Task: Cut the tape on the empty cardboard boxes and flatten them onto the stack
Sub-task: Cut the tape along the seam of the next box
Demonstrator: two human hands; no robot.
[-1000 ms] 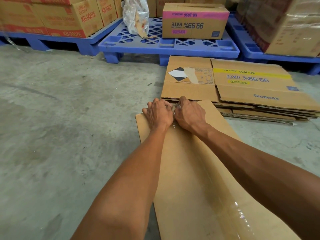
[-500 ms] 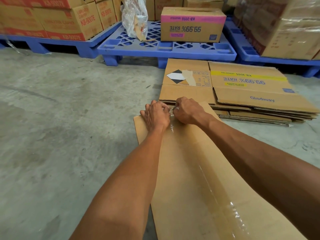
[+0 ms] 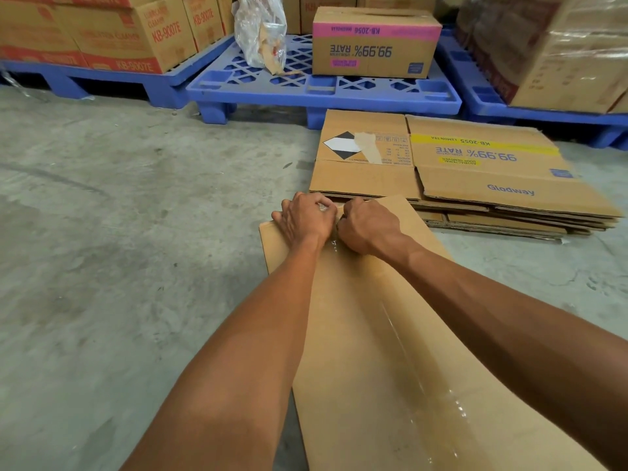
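Note:
A plain brown cardboard box (image 3: 373,351) lies in front of me with a strip of clear tape (image 3: 407,351) running along its middle seam. My left hand (image 3: 306,219) and my right hand (image 3: 368,227) sit side by side at the box's far edge, both curled tight where the tape ends. Some crumpled clear tape shows between the fingers; what each hand holds is partly hidden. Just beyond the hands lies the stack of flattened boxes (image 3: 475,178) on the floor.
Blue plastic pallets (image 3: 323,90) line the back. One carries a taped box with a pink band (image 3: 373,42) and a clear plastic bag (image 3: 260,28). Full cartons (image 3: 136,35) stand at the left, wrapped cartons (image 3: 560,45) at the right. Bare concrete floor (image 3: 119,249) spreads left.
Both hands stay bunched at the far end of the tape seam, with only a small shift of the fingers. The view has tilted slightly.

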